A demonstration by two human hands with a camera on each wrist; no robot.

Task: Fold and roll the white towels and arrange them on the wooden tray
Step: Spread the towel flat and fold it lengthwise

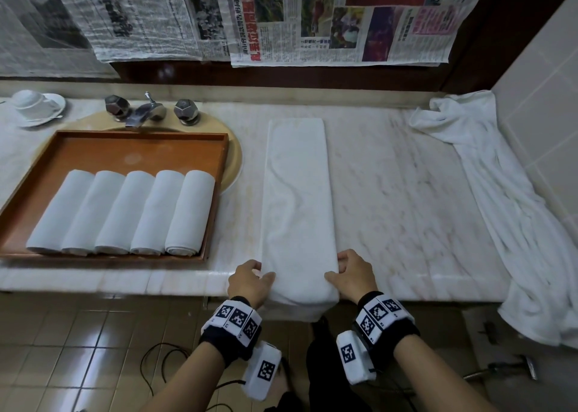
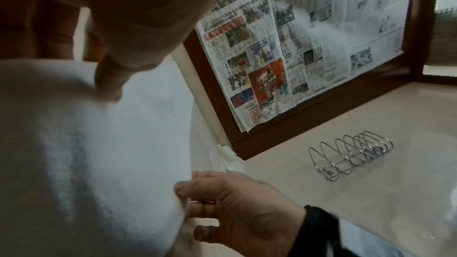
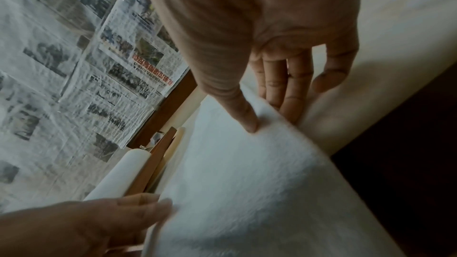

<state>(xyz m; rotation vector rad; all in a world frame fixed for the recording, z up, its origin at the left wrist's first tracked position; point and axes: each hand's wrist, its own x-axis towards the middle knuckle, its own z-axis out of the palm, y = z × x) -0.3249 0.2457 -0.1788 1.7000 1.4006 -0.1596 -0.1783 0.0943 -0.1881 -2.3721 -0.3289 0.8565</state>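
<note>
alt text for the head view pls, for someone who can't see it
Both hands, left and right, pinch the near end of a long folded towel lying on a marble counter. Left of it a wooden tray holds five rolled towels side by side; a loose towel lies crumpled at the right.

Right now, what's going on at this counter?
A person is prepping a towel for rolling. The left hand and right hand each pinch a near corner of the folded towel, a long strip on the marble counter. Five rolled towels sit in the wooden tray; a loose towel waits at right.
</note>
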